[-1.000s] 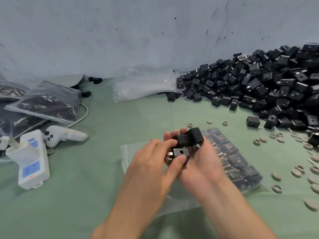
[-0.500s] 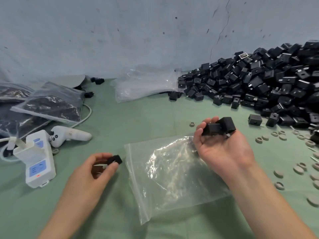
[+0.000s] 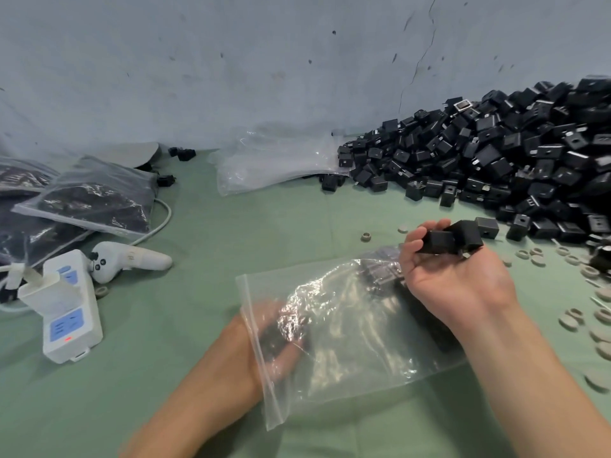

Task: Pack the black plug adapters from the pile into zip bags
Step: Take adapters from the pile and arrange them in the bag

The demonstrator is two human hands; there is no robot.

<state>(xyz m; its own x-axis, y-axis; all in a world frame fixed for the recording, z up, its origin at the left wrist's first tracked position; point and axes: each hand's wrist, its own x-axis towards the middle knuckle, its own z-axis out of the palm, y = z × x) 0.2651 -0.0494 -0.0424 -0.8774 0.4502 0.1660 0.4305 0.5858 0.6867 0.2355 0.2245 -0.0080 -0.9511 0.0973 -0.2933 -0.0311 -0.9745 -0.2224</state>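
Two adapters (image 3: 443,241), matte black blocks with square edges, sit at the fingertips of the right hand (image 3: 456,285), which lies palm up with its fingers curled round them. Just below that hand is the zip bag (image 3: 347,342), clear, crinkled, shiny plastic, with a few more dark adapters showing through its far corner. The left hand (image 3: 274,345) reaches in through the bag's open mouth. It is blurred behind glare, and a dark shape lies against its fingers, but I cannot tell whether they grip it. Beyond the right hand the pile (image 3: 496,160) of black adapters slopes up against the grey wall. Small flat beige rings (image 3: 535,256) are scattered to the right. Everything rests on a smooth green cloth (image 3: 198,242). Far beyond the left hand lie empty clear bags (image 3: 274,160). To its left are filled bags (image 3: 96,196), a white controller (image 3: 132,259) and a white power strip (image 3: 66,309).
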